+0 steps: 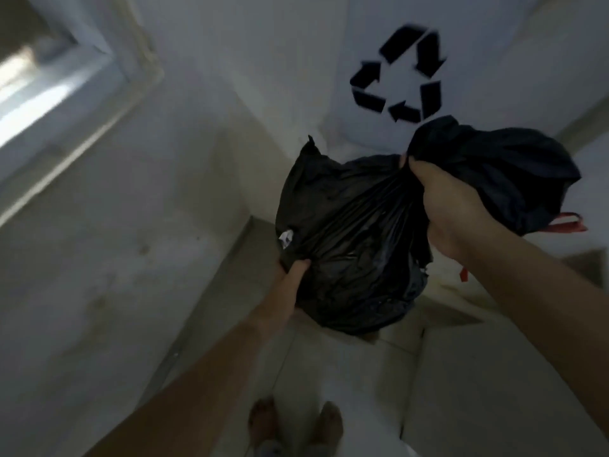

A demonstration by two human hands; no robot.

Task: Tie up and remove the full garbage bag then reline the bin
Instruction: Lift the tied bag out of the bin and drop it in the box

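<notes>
**Lifting the full black bag clear of the white bin**

I am looking down at a pale tiled floor [346, 374], with a plain wall running along my left. Ahead stands the tall white bin [372, 34], marked with a black recycling symbol [428, 54].

In front of the bin, and between my two hands, hangs the bulging black garbage bag [349, 232]. It looks to be out of the bin and off the floor.

My right hand [461, 209] is closed round the bag's gathered neck, its fingers [418, 169] curled tight. The loose top of the bag billows out beyond that hand.

My left hand [290, 282] grips the bag low on its left side, with the fingers [298, 268] pinching a fold of plastic.

A red drawstring [566, 224] trails from the loose top. I cannot see a finished knot.

A small white scrap [286, 238] pokes out by my left hand. It may mark a tear in the bag.

To do this well, I think I should take the weight from underneath with my left hand. I should keep the neck squeezed closed and not pull near that scrap. I should lower the bag to the floor before tying the drawstring.
</notes>
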